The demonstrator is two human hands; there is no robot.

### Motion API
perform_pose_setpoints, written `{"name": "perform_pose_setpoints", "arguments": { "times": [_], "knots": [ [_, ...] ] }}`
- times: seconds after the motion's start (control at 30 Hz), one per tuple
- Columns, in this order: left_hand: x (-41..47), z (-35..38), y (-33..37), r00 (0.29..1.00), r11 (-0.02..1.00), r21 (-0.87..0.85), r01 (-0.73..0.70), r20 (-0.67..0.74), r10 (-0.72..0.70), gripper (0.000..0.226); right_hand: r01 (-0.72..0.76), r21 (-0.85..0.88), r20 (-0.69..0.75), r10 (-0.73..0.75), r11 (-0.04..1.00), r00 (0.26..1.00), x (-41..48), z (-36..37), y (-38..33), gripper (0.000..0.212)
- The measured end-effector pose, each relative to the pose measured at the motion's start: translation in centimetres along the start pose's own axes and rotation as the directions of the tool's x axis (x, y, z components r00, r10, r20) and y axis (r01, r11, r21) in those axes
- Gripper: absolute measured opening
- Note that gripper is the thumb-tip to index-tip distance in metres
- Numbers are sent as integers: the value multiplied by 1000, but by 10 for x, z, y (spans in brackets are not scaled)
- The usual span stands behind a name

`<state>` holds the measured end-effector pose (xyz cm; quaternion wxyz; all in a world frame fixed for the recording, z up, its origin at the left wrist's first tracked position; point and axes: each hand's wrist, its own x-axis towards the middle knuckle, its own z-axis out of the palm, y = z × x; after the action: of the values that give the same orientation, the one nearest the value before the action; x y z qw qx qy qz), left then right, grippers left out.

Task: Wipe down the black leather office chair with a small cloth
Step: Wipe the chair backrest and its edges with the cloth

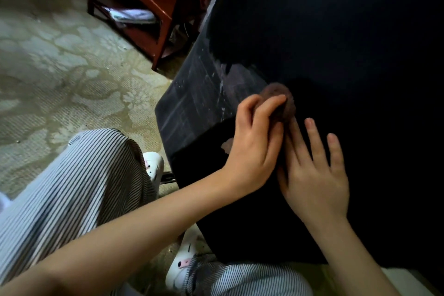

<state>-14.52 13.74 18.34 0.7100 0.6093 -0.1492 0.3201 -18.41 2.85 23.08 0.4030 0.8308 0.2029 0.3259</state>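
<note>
The black leather office chair (336,43) fills the right half of the head view, its leather worn and flaking in a grey patch near the left edge. A small brown cloth (282,94), bunched into a ball, lies against the chair beside that patch. My left hand (254,144) pinches the cloth between its fingertips. My right hand (314,175) lies flat on the black leather just right of the left hand, fingers straight and spread, its index finger close to the cloth.
A red-brown wooden side table (149,0) with a drawer and a lower shelf of papers stands at the back left. A pale patterned carpet (60,67) covers the floor. My striped trousers (72,187) and white slippers (153,166) are below the chair's edge.
</note>
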Motion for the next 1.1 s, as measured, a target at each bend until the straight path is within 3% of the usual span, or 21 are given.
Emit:
{"name": "perform_pose_setpoints", "arguments": {
  "times": [0.07, 0.17, 0.33, 0.5, 0.57, 0.67, 0.73, 0.87, 1.1],
  "knots": [
    [9, 8, 4, 996, 997, 60, -51, -75, 56, 36, -22, 118, -85, 32, 993, 996, -5, -3, 2, 44],
    [20, 24, 8, 997, 992, 114, -52, -54, 59, 36, -91, 285, -205, 154, 954, 966, -10, -10, 5, 34],
    [15, 35, 1, 987, 972, 184, -143, -52, 155, 35, -158, 374, -282, 274, 914, 919, -1, -18, 9, 30],
    [-1, 36, -8, 987, 987, 28, 156, -43, -155, 37, -177, 236, -134, 212, 956, 968, 18, -3, 5, 52],
    [-6, 32, -17, 986, 985, 96, 146, -95, -137, 38, -130, 125, -88, 142, 984, 986, 18, 3, 7, 53],
    [-16, 30, -40, 993, 967, 253, 3, -116, 27, 42, -55, 48, -68, 58, 997, 996, 15, 8, 8, 50],
    [-22, 28, -53, 992, 964, 267, 16, -124, 18, 41, -35, 15, -62, 36, 999, 997, 14, 10, 7, 49],
    [-41, 12, -80, 992, 951, 298, 87, -118, -53, 42, -10, -36, -74, 7, 999, 997, 11, 14, 8, 49],
    [-78, -10, -133, 933, 884, 302, 357, -166, -320, 46, 63, -91, -91, -71, 994, 993, 4, 21, 8, 48]
  ]
}}
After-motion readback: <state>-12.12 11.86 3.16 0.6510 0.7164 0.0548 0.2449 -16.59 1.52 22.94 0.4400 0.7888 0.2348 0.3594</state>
